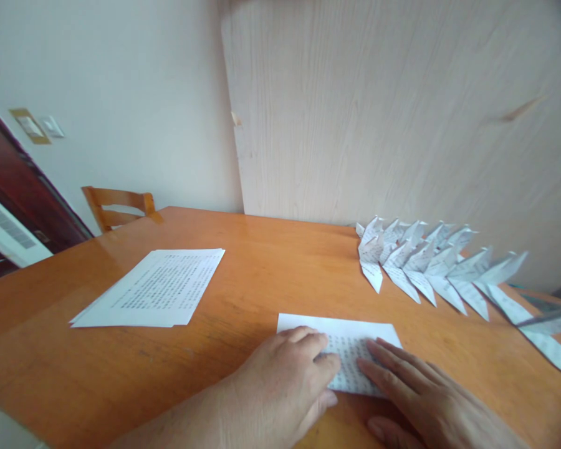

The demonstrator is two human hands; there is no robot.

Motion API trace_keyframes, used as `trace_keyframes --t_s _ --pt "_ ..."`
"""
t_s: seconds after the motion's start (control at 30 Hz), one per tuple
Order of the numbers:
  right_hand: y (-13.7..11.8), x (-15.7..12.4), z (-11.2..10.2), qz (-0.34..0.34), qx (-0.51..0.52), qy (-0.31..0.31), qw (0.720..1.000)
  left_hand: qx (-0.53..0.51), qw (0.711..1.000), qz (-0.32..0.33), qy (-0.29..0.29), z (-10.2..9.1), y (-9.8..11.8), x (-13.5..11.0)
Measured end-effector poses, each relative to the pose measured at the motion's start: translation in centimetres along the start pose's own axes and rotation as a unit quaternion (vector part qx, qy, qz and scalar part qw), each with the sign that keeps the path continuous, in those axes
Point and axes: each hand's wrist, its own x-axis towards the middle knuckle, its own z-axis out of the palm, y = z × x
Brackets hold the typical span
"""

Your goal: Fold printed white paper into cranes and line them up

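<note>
A white paper sheet [350, 325] with rows of printed characters lies on the wooden table in front of me. It is small enough to look folded, though I cannot make out its layers. My left hand [292, 374] rests on its left part, fingers slightly bent and apart, with the thumb by the near edge. Across the right part lies my right hand [416, 390], its fingers stretched out flat and its thumb off the near edge. Both hands press on the paper from above and partly cover it.
A stack of printed sheets [156, 287] lies to the left on the table [271, 262]. Several folded paper pieces with pointed tips [425, 262] stand in rows at the right, near the pale wooden panel [346, 112]. A wooden chair [119, 202] stands beyond the far left edge.
</note>
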Motion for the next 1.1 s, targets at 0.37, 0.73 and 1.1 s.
trace_keyframes --t_s 0.37,0.73,1.1 --pt "-1.4 1.6 -2.6 0.024 0.026 -0.018 0.999 -0.008 1.000 0.000 -0.003 0.3 -0.4 0.2" --pt "-2.8 3.5 -4.8 0.095 0.046 -0.164 0.981 -0.004 1.000 -0.004 -0.013 0.2 -0.5 0.4" --pt "-2.8 3.5 -4.8 0.126 0.086 -0.191 0.970 -0.013 0.999 -0.025 -0.036 -0.3 -0.2 0.8"
